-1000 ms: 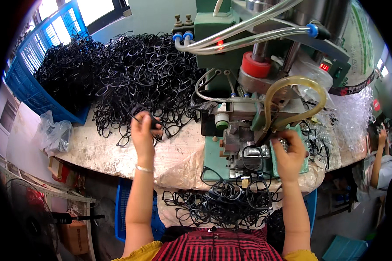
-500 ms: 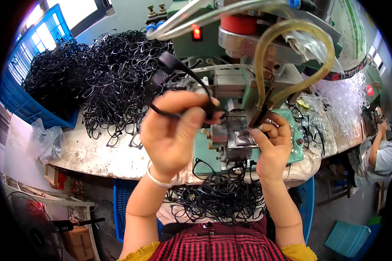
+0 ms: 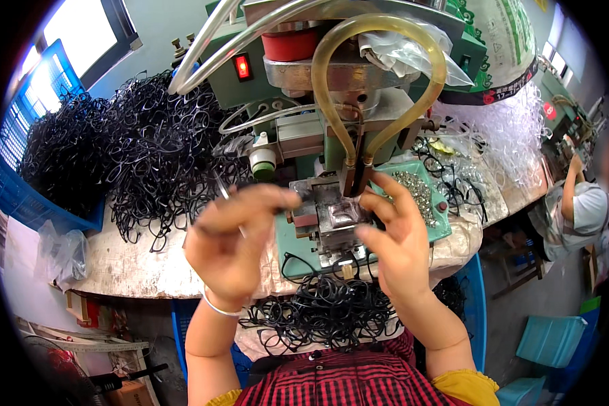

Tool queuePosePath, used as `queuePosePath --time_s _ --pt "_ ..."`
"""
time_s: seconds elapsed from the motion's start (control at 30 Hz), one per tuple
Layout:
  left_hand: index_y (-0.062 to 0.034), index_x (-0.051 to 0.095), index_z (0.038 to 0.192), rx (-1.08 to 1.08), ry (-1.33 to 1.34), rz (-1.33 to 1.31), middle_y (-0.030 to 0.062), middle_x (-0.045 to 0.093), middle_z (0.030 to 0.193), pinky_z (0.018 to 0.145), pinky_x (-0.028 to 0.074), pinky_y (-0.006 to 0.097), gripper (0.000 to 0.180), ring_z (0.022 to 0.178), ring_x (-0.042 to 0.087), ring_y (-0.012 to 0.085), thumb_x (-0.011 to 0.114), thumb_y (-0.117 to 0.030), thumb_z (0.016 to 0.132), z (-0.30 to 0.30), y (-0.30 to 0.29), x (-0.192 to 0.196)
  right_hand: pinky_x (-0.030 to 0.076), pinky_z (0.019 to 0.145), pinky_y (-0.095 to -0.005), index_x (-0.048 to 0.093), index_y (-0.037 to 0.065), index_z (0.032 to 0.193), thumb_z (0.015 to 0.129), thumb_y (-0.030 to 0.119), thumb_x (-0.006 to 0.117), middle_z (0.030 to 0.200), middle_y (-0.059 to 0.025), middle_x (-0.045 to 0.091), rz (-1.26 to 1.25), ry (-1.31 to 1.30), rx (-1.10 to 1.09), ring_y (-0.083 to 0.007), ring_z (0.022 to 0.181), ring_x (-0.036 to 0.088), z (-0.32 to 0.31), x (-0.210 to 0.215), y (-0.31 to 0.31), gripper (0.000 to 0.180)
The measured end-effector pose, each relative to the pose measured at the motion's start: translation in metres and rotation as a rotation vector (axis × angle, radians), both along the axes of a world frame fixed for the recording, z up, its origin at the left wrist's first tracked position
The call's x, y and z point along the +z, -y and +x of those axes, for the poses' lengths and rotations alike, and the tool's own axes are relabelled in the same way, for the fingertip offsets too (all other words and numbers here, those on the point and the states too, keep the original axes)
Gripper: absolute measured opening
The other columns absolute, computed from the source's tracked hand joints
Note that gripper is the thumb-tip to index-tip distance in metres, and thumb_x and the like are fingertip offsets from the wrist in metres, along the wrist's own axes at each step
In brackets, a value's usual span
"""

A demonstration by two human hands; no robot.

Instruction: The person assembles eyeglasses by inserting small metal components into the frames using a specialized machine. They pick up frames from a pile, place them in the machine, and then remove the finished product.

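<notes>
My left hand [image 3: 229,245], smeared by motion, is raised left of the metal fixture [image 3: 342,215] on the green machine. A thin pale sliver [image 3: 221,185] shows beside its fingers; whether the hand holds it, I cannot tell. At the fixture's right side is my right hand [image 3: 400,247], its thumb and fingers apart and nothing visible between them. Its fingertips are close to the dark nozzle block [image 3: 356,177] that ends the looped yellowish tube [image 3: 320,81]. Below both hands lies a heap of black eyeglass frames [image 3: 331,304].
A large pile of black eyeglass frames [image 3: 155,142] covers the bench at left, beside a blue crate [image 3: 13,169]. Small metal parts fill the green tray [image 3: 419,196] at right. Clear frames [image 3: 501,132] lie farther right. A co-worker [image 3: 578,206] sits beyond.
The black eyeglass frame has left my left hand, which has moved left and down. My right hand's fingers have spread from their curl. The view has shifted, moving the machine leftward.
</notes>
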State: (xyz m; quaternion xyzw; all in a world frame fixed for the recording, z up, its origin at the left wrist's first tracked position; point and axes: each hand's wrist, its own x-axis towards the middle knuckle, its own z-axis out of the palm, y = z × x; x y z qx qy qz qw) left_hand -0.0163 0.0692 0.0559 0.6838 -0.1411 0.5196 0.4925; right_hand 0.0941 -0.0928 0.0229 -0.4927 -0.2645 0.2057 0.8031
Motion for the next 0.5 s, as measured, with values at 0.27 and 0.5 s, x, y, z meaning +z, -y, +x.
queuePosePath --time_s 0.27,0.5 --pt "-0.0099 0.072 0.104 0.108 -0.156 0.616 0.0024 0.071 0.111 0.095 0.050 0.050 0.031 0.064 0.045 0.0187 0.067 -0.010 0.073 0.008 0.025 -0.054 0.036 0.108 -0.0489 0.070 0.004 0.097 0.077 0.015 0.075 0.122 -0.0227 0.061 -0.995 1.045 -0.673 -0.0423 0.128 0.047 0.106 -0.107 0.061 0.023" --pt "-0.0098 0.069 0.103 0.133 -0.152 0.554 0.0017 0.069 0.111 0.096 0.049 0.050 0.029 0.071 0.049 0.0204 0.068 -0.010 0.075 0.005 0.030 -0.058 0.042 0.099 -0.0447 0.066 0.004 0.091 0.080 0.008 0.072 0.120 -0.0191 0.060 -0.874 0.897 -0.600 -0.0381 0.118 0.054 0.117 -0.106 0.055 0.013"
